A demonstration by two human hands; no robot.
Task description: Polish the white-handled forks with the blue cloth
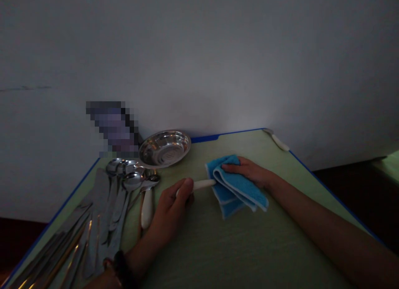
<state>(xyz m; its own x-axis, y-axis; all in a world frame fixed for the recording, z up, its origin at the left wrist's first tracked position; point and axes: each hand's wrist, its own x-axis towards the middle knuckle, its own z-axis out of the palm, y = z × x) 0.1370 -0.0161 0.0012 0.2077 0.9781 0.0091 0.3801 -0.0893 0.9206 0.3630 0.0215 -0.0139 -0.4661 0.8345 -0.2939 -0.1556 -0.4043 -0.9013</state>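
My left hand (176, 204) is closed around the white handle (204, 184) of a utensil. The other end of that utensil goes into a folded blue cloth (240, 189), so its kind is hidden. My right hand (247, 170) grips the cloth from the far side, thumb on top, with the cloth's loose corners hanging towards me. Just left of my left hand lies another utensil with a thick white handle (147, 212). A single white-handled utensil (280, 143) rests at the far right corner, its metal end towards the wall.
Several metal spoons (133, 180) and knives (99, 197) lie heaped along the left side of the green tabletop (224, 251). A shiny steel bowl (165, 148) stands at the back, beside a blurred-out upright object (115, 129). Directly behind rises the wall (218, 64).
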